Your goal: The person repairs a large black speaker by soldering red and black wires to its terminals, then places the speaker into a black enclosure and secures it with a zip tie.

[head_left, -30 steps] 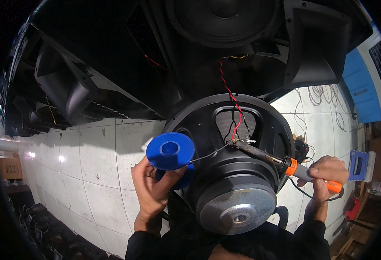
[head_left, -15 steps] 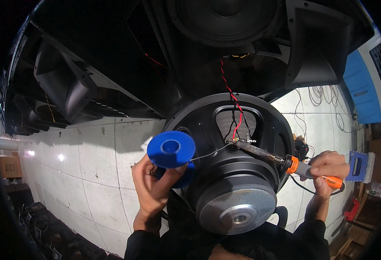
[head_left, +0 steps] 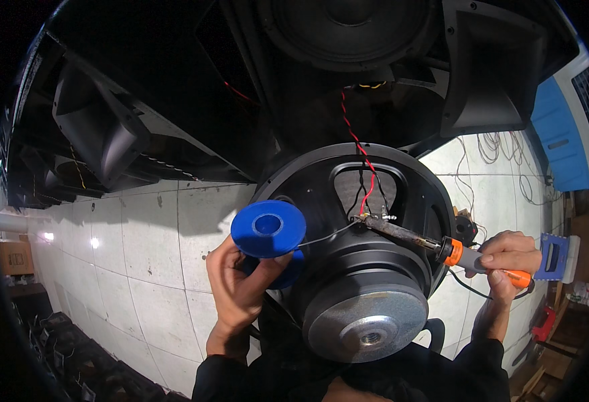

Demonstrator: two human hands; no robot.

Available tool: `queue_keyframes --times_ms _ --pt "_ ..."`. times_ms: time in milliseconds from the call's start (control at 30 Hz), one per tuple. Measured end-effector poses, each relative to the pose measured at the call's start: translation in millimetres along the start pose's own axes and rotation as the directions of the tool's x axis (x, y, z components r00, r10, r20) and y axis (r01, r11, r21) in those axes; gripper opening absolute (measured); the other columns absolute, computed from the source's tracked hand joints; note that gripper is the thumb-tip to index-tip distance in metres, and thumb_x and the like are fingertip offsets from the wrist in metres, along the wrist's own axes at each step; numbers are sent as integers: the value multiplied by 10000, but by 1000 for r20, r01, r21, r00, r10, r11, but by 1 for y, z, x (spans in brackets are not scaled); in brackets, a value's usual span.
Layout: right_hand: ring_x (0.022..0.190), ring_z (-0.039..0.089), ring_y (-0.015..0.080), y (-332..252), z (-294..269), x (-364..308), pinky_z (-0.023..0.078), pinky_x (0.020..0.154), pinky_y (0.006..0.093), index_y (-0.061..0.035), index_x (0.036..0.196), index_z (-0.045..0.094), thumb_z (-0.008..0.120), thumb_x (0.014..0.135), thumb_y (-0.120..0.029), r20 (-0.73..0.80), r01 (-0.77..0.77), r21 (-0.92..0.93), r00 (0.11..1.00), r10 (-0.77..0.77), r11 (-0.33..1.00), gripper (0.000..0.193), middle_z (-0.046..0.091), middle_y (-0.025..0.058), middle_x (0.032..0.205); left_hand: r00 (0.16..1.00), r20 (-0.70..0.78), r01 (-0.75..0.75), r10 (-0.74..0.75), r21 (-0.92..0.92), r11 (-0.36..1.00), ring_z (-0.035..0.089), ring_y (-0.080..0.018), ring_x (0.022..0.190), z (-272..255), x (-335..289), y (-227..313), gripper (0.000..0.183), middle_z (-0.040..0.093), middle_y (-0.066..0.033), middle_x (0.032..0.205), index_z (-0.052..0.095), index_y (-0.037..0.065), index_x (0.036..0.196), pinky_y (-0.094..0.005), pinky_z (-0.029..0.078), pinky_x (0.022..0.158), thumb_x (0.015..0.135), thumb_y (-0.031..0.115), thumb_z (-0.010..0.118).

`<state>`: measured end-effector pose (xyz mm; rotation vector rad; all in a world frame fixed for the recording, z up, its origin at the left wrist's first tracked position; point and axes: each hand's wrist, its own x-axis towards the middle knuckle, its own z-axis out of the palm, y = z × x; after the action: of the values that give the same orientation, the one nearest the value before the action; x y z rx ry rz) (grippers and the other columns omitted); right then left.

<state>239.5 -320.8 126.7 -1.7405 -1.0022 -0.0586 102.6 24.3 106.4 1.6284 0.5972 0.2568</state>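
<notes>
"Where's the terminal (head_left: 385, 216)?"
"Far-left of the right hand (head_left: 511, 258), its fingers gripping the soldering iron (head_left: 450, 251), which slants far-left to it."
"Left hand (head_left: 236, 286)?"
"Nearer; fingers clasp the blue spool (head_left: 269, 242), solder wire (head_left: 331, 237) reaching right."

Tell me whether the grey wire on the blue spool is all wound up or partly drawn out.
Partly drawn out: the grey wire runs from the blue spool in the left hand to the tip of the soldering iron.
</notes>
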Motion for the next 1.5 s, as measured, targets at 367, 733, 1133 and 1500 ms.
queue_keyframes --times_ms 367,733,1133,1500 --pt "567 714 214 -3 -1 -2 589 586 274 -41 943 801 701 842 -323 -29 -52 -3 998 52 999 316 731 111 731 1000 25 -16 18 -69 997 705 -171 885 0 1 0 297 749 -72 927 724 10 1069 -331 534 882 843 187 800" --pt "603 736 215 0 -2 -6 603 615 291 -50 973 797 713 877 -332 -29 -43 -40 999 42 998 310 734 105 739 999 -10 -40 39 -102 994 693 -157 870 -2 -1 -6 270 748 -65 923 725 14 1058 -315 519 872 857 177 800" --pt "614 750 218 -2 0 0 607 606 277 -47 1002 788 708 895 -316 1 -18 -10 1000 18 1000 300 733 112 748 998 -9 -62 62 -73 995 688 -154 861 -2 0 -6 272 746 -66 924 730 14 1050 -317 519 869 840 169 808" --pt "567 734 223 -8 -1 2 598 573 265 -30 971 783 722 865 -308 -17 -2 -77 1000 1 997 304 721 108 681 1000 -2 13 -13 -51 999 728 -208 915 -1 -3 -2 384 755 -102 955 719 3 1092 -373 552 911 833 266 823"
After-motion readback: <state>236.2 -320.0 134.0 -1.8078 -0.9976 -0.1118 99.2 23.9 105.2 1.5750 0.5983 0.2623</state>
